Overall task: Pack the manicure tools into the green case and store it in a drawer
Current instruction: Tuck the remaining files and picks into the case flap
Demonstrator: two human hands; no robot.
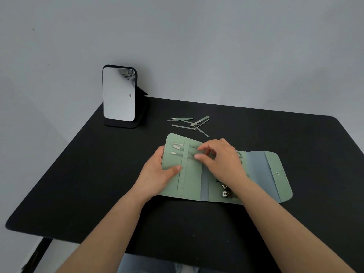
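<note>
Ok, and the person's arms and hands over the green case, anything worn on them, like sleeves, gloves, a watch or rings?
Nothing shows. The left hand and right hand are bare, with no gloves, and no rings that I can make out. Both forearms are uncovered right down to the bottom edge of the picture, with no sleeves, watch or bracelet in view. The fingernails look short and unpainted, though they are small in this view.

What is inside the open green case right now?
The green case holds three slim tools under its strap, plus clippers. The right hand covers the middle.
</note>
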